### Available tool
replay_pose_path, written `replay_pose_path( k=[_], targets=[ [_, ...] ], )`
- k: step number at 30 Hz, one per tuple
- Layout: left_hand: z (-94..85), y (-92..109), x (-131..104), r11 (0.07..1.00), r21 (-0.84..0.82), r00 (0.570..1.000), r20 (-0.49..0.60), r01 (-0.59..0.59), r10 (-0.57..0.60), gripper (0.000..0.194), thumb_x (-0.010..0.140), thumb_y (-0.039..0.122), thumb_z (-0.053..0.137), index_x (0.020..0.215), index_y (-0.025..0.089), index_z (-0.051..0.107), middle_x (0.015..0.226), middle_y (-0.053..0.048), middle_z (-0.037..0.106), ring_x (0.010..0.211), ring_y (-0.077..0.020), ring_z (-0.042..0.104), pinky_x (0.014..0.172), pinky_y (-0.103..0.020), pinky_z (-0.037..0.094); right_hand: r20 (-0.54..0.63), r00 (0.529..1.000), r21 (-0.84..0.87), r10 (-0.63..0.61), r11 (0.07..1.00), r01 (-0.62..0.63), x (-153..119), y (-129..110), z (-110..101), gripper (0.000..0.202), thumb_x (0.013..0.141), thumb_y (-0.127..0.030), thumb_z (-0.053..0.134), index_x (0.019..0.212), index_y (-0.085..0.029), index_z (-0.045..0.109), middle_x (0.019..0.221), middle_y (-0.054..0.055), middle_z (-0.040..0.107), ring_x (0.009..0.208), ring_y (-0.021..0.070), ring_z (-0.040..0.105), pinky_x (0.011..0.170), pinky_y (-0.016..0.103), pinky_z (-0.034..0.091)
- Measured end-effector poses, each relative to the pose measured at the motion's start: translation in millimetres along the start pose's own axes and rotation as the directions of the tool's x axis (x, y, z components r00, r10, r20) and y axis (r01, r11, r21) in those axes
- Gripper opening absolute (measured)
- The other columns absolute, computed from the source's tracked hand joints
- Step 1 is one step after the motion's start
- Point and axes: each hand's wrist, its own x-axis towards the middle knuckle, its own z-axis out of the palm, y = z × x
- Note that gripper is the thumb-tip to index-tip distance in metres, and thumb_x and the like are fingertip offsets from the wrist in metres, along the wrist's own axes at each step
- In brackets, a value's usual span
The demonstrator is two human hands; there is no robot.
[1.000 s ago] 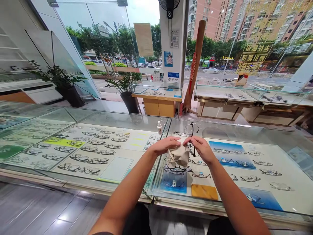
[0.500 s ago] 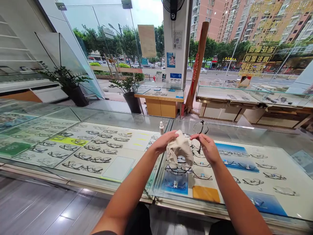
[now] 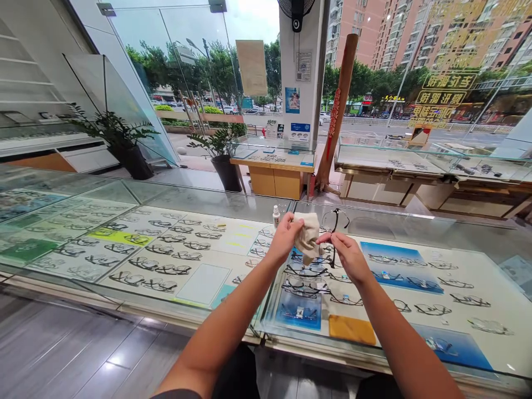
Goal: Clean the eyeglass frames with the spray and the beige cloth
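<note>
Above the glass counter, my left hand (image 3: 286,235) is closed on a cream cloth (image 3: 308,235), which hangs bunched below the fingers. My right hand (image 3: 348,254) pinches a pair of dark-framed eyeglasses (image 3: 336,213), held on end with the lenses raised above the fingers. The cloth's right edge is close to the right fingertips; whether they touch cannot be made out. Just behind my left hand a small white bottle (image 3: 276,214) stands upright on the counter.
A glass display counter (image 3: 199,194) with rows of eyeglasses runs across in front of me. An orange-yellow cloth or pouch (image 3: 351,329) lies near its front edge. Beyond are potted plants (image 3: 226,160), a leaning wooden post (image 3: 338,111) and more display cases (image 3: 374,191).
My left hand has shifted up and right, and the cloth is now more bunched and smaller in view. The eyeglasses in my right hand have moved slightly left and down.
</note>
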Motion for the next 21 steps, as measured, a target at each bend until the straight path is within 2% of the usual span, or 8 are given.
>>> replay_pose_path(
  k=[4, 8, 12, 16, 21],
  targets=[
    [7.1, -8, -9, 0.993, 0.078, 0.994, 0.079, -0.084, 0.078, 0.056, 0.082, 0.067, 0.082, 0.092, 0.025, 0.046, 0.069, 0.007, 0.058, 0.056, -0.0115, 0.046, 0.056, -0.024, 0.032, 0.032, 0.999, -0.029, 0.031, 0.999, -0.030, 1, 5, 6, 0.043, 0.103, -0.061, 0.059, 0.101, -0.026, 0.084, 0.107, 0.007, 0.080, 0.106, 0.0285, 0.068, 0.105, 0.041, 0.047],
    [9.3, -11, -16, 0.963, 0.174, 0.976, 0.109, -0.205, 0.188, 0.047, 0.090, 0.061, 0.079, 0.090, 0.023, 0.051, 0.075, 0.004, 0.054, 0.068, -0.0128, 0.046, 0.068, -0.025, 0.038, 0.037, 0.999, -0.055, 0.037, 0.998, -0.035, 0, 5, 9, 0.042, 0.102, -0.062, 0.061, 0.098, -0.026, 0.083, 0.102, 0.006, 0.079, 0.103, 0.0277, 0.067, 0.101, 0.040, 0.047],
    [9.7, -10, -19, 0.940, 0.216, 0.962, 0.129, -0.263, 0.239, 0.041, 0.096, 0.056, 0.074, 0.091, 0.023, 0.051, 0.077, 0.004, 0.051, 0.072, -0.0139, 0.045, 0.075, -0.026, 0.039, 0.052, 0.998, -0.063, 0.029, 0.998, -0.026, -1, 4, 12, 0.043, 0.102, -0.063, 0.061, 0.099, -0.026, 0.083, 0.102, 0.005, 0.078, 0.102, 0.0273, 0.067, 0.099, 0.039, 0.047],
    [10.0, -10, -20, 0.919, 0.264, 0.952, 0.176, -0.292, 0.252, 0.036, 0.100, 0.056, 0.068, 0.097, 0.023, 0.052, 0.083, 0.002, 0.055, 0.077, -0.0154, 0.050, 0.078, -0.028, 0.041, 0.087, 0.996, -0.070, 0.024, 0.997, -0.018, -2, 3, 14, 0.045, 0.102, -0.065, 0.059, 0.100, -0.026, 0.083, 0.102, 0.005, 0.078, 0.101, 0.0269, 0.066, 0.099, 0.039, 0.047],
    [10.1, -9, -22, 0.863, 0.351, 0.929, 0.210, -0.363, 0.305, 0.035, 0.104, 0.057, 0.062, 0.102, 0.022, 0.061, 0.087, -0.001, 0.062, 0.080, -0.0173, 0.055, 0.079, -0.029, 0.042, 0.104, 0.994, -0.064, 0.021, 0.998, -0.015, 0, 4, 15, 0.046, 0.102, -0.064, 0.059, 0.097, -0.026, 0.083, 0.101, 0.004, 0.077, 0.100, 0.0260, 0.065, 0.097, 0.037, 0.046]
  ],
)
